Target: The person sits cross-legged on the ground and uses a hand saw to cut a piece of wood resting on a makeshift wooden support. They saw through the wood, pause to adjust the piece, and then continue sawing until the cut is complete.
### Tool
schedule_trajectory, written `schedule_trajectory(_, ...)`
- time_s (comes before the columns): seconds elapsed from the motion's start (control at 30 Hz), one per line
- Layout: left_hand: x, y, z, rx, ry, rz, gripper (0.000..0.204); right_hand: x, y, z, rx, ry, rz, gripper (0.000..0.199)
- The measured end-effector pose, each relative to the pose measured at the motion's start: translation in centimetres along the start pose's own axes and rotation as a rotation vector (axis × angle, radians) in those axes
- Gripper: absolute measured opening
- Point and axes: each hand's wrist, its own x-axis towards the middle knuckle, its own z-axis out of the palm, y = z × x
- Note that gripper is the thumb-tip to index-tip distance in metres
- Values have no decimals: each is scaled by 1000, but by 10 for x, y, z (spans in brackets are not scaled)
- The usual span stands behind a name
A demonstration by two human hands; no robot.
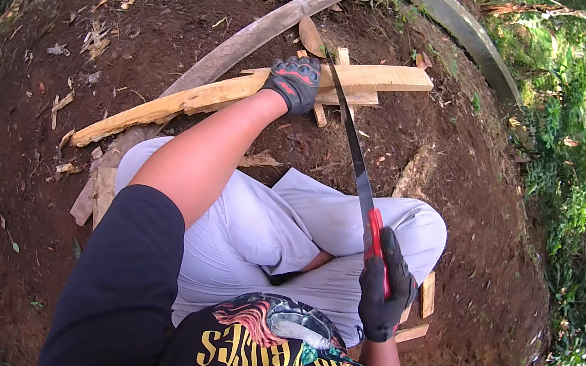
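Note:
My left hand (293, 83), in a black glove with red marks, is closed over a long pale wooden plank (208, 94). The plank lies crosswise in front of my folded legs, its left end rough and tapered. In my gloved right hand (385, 288) is the red handle of a handsaw (359, 156). Its long dark blade slants up and to the left, and the far end crosses the plank just right of my left hand. The blade's teeth are too small to make out. Short wood pieces (352, 98) lie under and beside the plank there.
A long weathered board (253, 42) curves across the brown soil beneath the plank. Loose offcuts (428, 294) lie by my right knee. Wood chips (95, 40) are scattered at the far left. A concrete edge (474, 36) and green plants (571, 149) border the right side.

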Motion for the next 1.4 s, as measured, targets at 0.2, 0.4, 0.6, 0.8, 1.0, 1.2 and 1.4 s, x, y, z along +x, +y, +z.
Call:
schedule_trajectory(0.2, 1, 6, 0, -41, -27, -12, 53, 166, 7, 100, 46, 106, -130, 40)
schedule_trajectory(0.4, 1, 6, 11, 3, 26, -52, 48, 156, 10, 106, 76, 103, -57, 40)
schedule_trajectory(0.6, -1, 4, 0, -22, -8, -65, 47, 7, 16, 22, 57, 29, 129, 40)
schedule_trajectory(0.8, 1, 6, -6, -77, -49, -69, 49, 0, 1, 11, 47, 37, 158, 41)
schedule_trajectory(1.0, 2, 0, -22, -131, -59, -81, 42, 84, -29, 36, 199, 77, 229, 43)
schedule_trajectory(1.2, -3, 3, -36, -177, -94, -80, 53, 91, -48, 33, 233, 89, 277, 42)
schedule_trajectory(1.4, 5, -4, -13, -140, -25, -90, 52, 88, -37, 32, 172, 64, 218, 41)
